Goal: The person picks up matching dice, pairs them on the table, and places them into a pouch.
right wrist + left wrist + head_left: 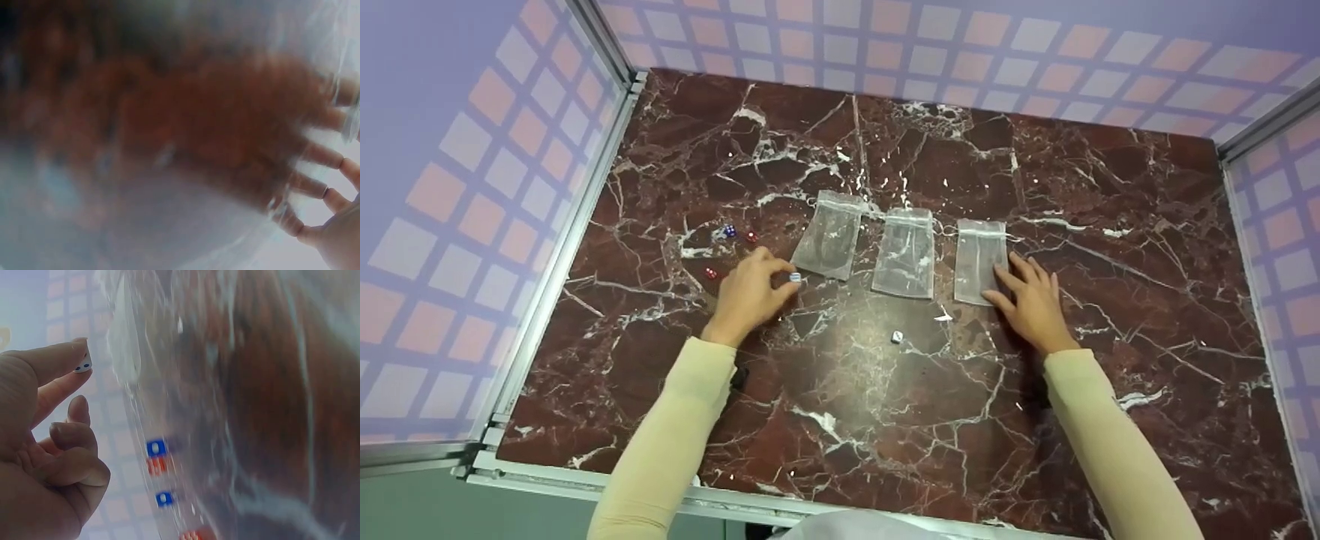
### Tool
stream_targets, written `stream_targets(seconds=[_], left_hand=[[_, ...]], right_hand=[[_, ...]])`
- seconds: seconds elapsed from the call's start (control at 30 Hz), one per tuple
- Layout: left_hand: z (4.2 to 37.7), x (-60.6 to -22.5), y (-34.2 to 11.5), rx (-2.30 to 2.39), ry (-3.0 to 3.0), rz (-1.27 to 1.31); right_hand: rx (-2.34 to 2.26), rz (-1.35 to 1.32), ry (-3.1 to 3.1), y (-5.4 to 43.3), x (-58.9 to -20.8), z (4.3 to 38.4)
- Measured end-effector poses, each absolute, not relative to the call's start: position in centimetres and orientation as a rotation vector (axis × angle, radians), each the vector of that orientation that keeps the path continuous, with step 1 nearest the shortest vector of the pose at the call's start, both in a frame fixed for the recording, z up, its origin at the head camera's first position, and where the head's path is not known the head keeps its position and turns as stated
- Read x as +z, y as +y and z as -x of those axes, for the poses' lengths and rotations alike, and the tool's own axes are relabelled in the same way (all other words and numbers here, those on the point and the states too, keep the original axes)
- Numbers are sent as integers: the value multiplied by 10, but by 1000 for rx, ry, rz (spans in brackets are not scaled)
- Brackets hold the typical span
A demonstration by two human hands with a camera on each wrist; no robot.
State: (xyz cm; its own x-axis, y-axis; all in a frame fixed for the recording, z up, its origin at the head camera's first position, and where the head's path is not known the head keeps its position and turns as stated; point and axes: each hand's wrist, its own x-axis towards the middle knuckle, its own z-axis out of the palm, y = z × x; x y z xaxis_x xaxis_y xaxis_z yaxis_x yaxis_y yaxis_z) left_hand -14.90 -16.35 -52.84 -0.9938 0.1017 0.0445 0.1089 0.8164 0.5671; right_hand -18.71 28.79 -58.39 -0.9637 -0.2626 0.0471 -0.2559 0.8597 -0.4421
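Note:
Thumb and forefinger of my left hand (748,295) pinch a white die (795,277) with blue pips. The same die (84,363) shows between the fingertips in the left wrist view, the other fingers curled below it. Just beyond this hand lie a red die (751,236) and blue dice (729,231), with another red die (710,274) to its left. My right hand (1035,304) rests at the right mesh bag (979,262), fingers spread, thumb and forefinger on its right edge. A middle bag (904,255) and a left bag (831,236) lie flat beside it.
One more white die (897,337) sits on the marbled dark red tabletop (870,420), nearer me than the bags. Checkered panels (885,45) with metal posts (604,41) enclose the back and sides. The bags' drawstrings stick out at their far ends.

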Motion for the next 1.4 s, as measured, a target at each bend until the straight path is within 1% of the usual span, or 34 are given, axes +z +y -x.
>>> stream_targets(seconds=[0.27,0.57,0.87,1.17,1.4], left_hand=[[140,-536,-135,-957,-2986,294],[130,-548,-100,-964,-3026,449],[124,-554,-72,-1018,-3033,582],[125,-557,-57,-1037,-3036,643],[126,-561,-50,-1093,-3055,634]], right_hand=[[-715,422,3012,289,-584,188],[-783,353,3064,284,-591,184],[-809,363,3068,284,-592,185],[-821,359,3049,282,-594,186],[-830,350,3032,282,-592,184]])
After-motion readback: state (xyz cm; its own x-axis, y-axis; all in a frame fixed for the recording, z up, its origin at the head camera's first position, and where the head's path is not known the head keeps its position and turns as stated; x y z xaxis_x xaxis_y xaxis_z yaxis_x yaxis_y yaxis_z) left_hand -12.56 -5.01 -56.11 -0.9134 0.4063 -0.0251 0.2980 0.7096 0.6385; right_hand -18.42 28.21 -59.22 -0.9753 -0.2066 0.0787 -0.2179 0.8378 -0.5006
